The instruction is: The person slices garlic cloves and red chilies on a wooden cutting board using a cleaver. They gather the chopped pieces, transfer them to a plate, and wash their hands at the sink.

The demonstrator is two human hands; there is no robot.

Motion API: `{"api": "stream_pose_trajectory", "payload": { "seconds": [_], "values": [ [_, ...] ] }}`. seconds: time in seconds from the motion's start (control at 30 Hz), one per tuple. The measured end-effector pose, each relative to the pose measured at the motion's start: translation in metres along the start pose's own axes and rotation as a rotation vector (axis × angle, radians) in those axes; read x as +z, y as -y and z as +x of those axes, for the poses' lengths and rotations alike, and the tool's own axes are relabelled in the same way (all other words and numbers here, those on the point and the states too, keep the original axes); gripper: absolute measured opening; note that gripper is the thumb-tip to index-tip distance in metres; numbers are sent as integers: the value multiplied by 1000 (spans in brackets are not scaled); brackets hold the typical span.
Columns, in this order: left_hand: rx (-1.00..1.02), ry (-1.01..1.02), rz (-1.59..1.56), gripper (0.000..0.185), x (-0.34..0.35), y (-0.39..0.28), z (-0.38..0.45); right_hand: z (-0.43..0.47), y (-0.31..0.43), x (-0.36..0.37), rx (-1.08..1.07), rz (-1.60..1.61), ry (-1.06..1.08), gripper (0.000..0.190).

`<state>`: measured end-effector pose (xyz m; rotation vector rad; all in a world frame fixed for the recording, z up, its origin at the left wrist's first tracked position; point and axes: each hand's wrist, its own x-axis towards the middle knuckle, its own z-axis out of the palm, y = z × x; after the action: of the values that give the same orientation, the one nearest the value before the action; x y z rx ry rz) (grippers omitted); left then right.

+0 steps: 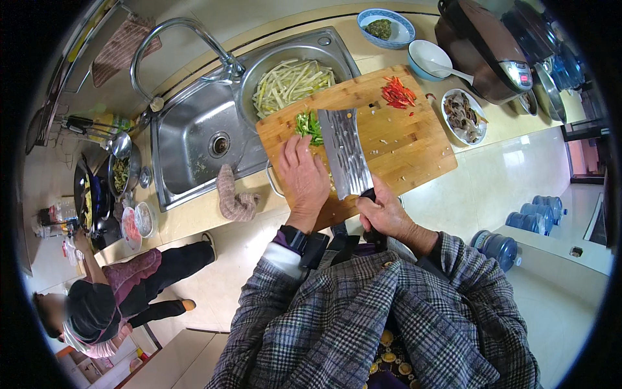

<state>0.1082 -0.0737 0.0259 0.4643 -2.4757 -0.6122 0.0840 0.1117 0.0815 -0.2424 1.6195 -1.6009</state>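
Note:
My right hand (386, 206) grips the black handle of a wide cleaver (346, 153), whose wet blade stands over the wooden cutting board (427, 141). Left of the blade, my left hand (305, 167) rests on the board with its fingers together, palm down. Its fingertips reach the near edge of a small pile of sliced green peppers (309, 125). Some pale chopped bits lie between this hand and the cleaver, mostly covered. Sliced red peppers (398, 92) form another pile at the board's far right corner. Small pale crumbs are scattered over the wood.
Behind the board, a metal basin (248, 92) holds pale cut strips beside the sink (194, 141). A plate of seafood (464, 116), bowls and a rice cooker (486, 53) stand at right. A folded cloth (235, 197) lies on the counter edge. Another person (97, 301) works at the stove, left.

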Motion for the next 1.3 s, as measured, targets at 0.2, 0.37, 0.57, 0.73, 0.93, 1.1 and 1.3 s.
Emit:
{"api": "stream_pose_trajectory", "payload": {
  "seconds": [0.2, 0.37, 0.57, 0.73, 0.93, 1.1, 1.3],
  "values": [
    [22, -41, -120, 43, -3, -10, -2, 0, 1, -2, -5, -50, -9, 39],
    [54, -54, -100, 42, 6, -15, 8, -2, 1, 4, 3, -13, 61, 41],
    [-7, 17, -46, 43, -12, 6, -5, -2, 4, -6, -31, -58, -46, 39],
    [134, 15, -123, 43, -2, -13, -5, -1, 5, -1, -19, -18, -3, 43],
    [43, 12, -67, 42, -9, 22, -14, -6, 13, -18, -56, -117, -2, 44],
    [-104, -23, -354, 24, -41, 62, 12, -6, 28, -62, -252, -918, -9, 35],
    [-153, 163, -424, 18, -77, 58, 46, -3, 27, -79, -543, -1306, -5, 36]
  ]
}}
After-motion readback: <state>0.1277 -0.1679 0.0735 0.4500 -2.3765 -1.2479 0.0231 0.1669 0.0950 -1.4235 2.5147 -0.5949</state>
